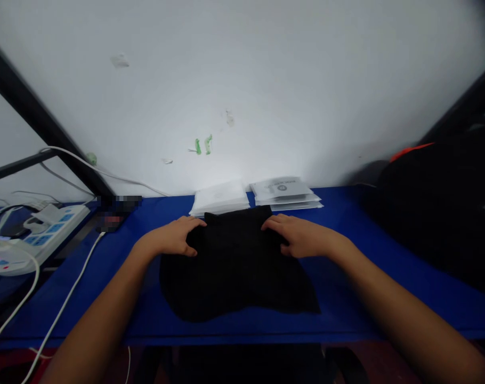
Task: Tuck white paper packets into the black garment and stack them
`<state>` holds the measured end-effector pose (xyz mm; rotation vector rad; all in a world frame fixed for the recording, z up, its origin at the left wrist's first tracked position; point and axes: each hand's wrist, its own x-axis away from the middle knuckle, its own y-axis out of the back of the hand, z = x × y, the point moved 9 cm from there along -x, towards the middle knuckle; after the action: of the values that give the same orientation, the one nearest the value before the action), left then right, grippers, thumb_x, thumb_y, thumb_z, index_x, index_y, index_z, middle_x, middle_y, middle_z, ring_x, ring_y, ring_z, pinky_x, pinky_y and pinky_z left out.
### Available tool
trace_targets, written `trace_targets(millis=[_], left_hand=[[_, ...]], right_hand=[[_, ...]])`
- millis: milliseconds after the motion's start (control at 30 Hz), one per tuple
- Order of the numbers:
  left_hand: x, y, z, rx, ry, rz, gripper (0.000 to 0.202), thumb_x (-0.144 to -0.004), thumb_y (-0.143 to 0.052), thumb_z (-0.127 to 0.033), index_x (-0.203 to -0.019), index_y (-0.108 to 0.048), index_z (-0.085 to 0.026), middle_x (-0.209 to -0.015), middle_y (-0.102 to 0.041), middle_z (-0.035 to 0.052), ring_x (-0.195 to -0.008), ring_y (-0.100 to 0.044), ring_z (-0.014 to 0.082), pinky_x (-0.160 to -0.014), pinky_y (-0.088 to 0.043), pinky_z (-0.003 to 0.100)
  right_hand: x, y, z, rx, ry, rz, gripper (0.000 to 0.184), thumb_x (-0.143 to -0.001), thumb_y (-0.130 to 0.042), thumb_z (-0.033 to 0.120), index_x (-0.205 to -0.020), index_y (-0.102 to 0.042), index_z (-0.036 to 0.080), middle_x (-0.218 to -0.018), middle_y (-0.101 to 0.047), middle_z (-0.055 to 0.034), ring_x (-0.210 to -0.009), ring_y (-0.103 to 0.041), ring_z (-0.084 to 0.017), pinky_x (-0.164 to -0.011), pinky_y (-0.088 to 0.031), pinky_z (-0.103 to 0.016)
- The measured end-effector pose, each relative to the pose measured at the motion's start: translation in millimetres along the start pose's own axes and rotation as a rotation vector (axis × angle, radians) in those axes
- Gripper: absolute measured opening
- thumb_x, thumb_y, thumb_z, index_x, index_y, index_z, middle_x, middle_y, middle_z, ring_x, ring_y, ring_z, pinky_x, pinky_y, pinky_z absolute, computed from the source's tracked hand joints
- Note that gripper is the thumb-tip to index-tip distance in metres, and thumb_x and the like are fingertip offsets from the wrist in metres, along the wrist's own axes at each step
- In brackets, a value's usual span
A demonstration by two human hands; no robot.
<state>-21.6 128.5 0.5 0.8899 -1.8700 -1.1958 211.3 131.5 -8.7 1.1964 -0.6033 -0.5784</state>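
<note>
A piece of black cloth (238, 266), possibly a folded garment, lies fairly flat on the blue table (346, 314). Its lower edge is wavy, and one corner points out at the lower right. My left hand (178, 236) rests on the cloth's upper left side, thumb and fingers apart. On the upper right side, my right hand (296, 234) touches the cloth with its fingertips, its thumb also held away from the fingers. Dark tones hide the folds and layers.
Behind the cloth, two stacks of flat packets, a left stack (220, 197) and a printed right stack (284, 191), lie by the wall. A power strip (54, 229) with cables sits left, near a dark phone-like object (114, 220). A large black bag-like bulk (446, 213) stands right.
</note>
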Motion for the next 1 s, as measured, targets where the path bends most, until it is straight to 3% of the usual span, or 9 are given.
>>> trace_targets(millis=[133,300,400,467,567,633,700,867,1000], left_hand=[[-5.9,-1.2,-6.3,0.005,-0.105,-0.045,0.062,-0.074,-0.068,-0.028,-0.133,-0.051,-0.028,-0.137,-0.05,0.0075,-0.126,-0.046,0.0299,-0.106,-0.038,0.045],[-13.0,-2.2,-19.5,-0.032,-0.192,-0.155,0.033,-0.084,-0.059,-0.03,-0.117,-0.062,-0.027,-0.134,-0.052,0.0057,-0.121,-0.051,0.0254,-0.102,-0.041,0.04],[-19.1,1.3,-13.9,-0.129,-0.058,-0.3,0.021,-0.088,-0.05,-0.026,-0.103,-0.064,-0.022,-0.115,-0.062,0.0071,-0.103,-0.06,0.0238,-0.089,-0.047,0.037],[-18.8,9.3,-3.7,-0.201,0.108,-0.427,0.022,-0.09,-0.047,-0.03,-0.101,-0.063,-0.02,-0.104,-0.065,0.0085,-0.094,-0.062,0.0258,-0.081,-0.047,0.038],[-10.1,26.3,8.1,-0.304,0.282,-0.6,0.028,-0.094,-0.043,-0.037,-0.103,-0.061,-0.018,-0.102,-0.065,0.0126,-0.096,-0.061,0.0312,-0.084,-0.043,0.045],[-4.2,36.3,15.1,-0.318,0.304,-0.647,0.029,-0.094,-0.043,-0.038,-0.106,-0.061,-0.018,-0.107,-0.064,0.0141,-0.105,-0.058,0.0339,-0.09,-0.039,0.048],[-2.5,39.4,24.4,-0.216,0.251,-0.583,0.032,-0.091,-0.05,-0.044,-0.11,-0.06,-0.02,-0.113,-0.062,0.0121,-0.11,-0.056,0.0328,-0.093,-0.039,0.045],[-3.1,10.0,38.1,0.038,0.077,-0.059,0.069,-0.065,-0.074,-0.05,-0.125,-0.054,-0.025,-0.128,-0.056,0.0068,-0.118,-0.052,0.0289,-0.098,-0.042,0.037],[-2.7,10.5,44.7,0.053,0.063,-0.032,0.048,-0.074,-0.063,-0.036,-0.119,-0.056,-0.022,-0.123,-0.061,0.0063,-0.113,-0.056,0.026,-0.098,-0.042,0.036]], right_hand=[[1.7,-2.1,-3.8,-0.03,-0.023,0.004,0.065,-0.064,-0.057,0.008,-0.128,-0.052,0.017,-0.122,-0.058,-0.0131,-0.109,-0.057,-0.029,-0.091,-0.047,-0.04],[-3.2,2.4,-6.2,-0.027,0.034,-0.065,0.049,-0.07,-0.051,0.005,-0.116,-0.057,0.019,-0.111,-0.064,-0.0096,-0.098,-0.062,-0.024,-0.081,-0.049,-0.034],[-8.0,14.0,-10.3,0.012,0.017,-0.208,0.03,-0.083,-0.048,0.014,-0.111,-0.057,0.02,-0.101,-0.067,-0.008,-0.088,-0.063,-0.022,-0.075,-0.048,-0.034],[-7.4,27.8,-20.7,0.092,-0.112,-0.399,0.024,-0.091,-0.045,0.023,-0.111,-0.057,0.018,-0.102,-0.067,-0.0099,-0.085,-0.063,-0.024,-0.071,-0.047,-0.035],[2.6,43.8,-33.0,0.231,-0.341,-0.659,0.032,-0.095,-0.042,0.034,-0.117,-0.054,0.015,-0.114,-0.062,-0.0148,-0.09,-0.063,-0.028,-0.06,-0.045,-0.034],[6.3,47.2,-30.9,0.263,-0.372,-0.729,0.034,-0.095,-0.043,0.037,-0.119,-0.053,0.015,-0.118,-0.06,-0.0152,-0.095,-0.061,-0.029,-0.057,-0.044,-0.033],[4.9,45.9,-22.7,0.224,-0.302,-0.718,0.031,-0.095,-0.044,0.037,-0.116,-0.055,0.016,-0.113,-0.061,-0.0132,-0.095,-0.061,-0.027,-0.059,-0.045,-0.032],[-9.2,21.5,5.4,0.116,-0.057,-0.449,0.024,-0.094,-0.047,0.035,-0.108,-0.058,0.018,-0.102,-0.064,-0.0096,-0.091,-0.062,-0.024,-0.071,-0.048,-0.033],[-16.8,-2.0,15.9,0.128,0.049,-0.253,0.026,-0.093,-0.053,0.035,-0.108,-0.06,0.015,-0.103,-0.063,-0.012,-0.095,-0.061,-0.025,-0.077,-0.05,-0.036]])
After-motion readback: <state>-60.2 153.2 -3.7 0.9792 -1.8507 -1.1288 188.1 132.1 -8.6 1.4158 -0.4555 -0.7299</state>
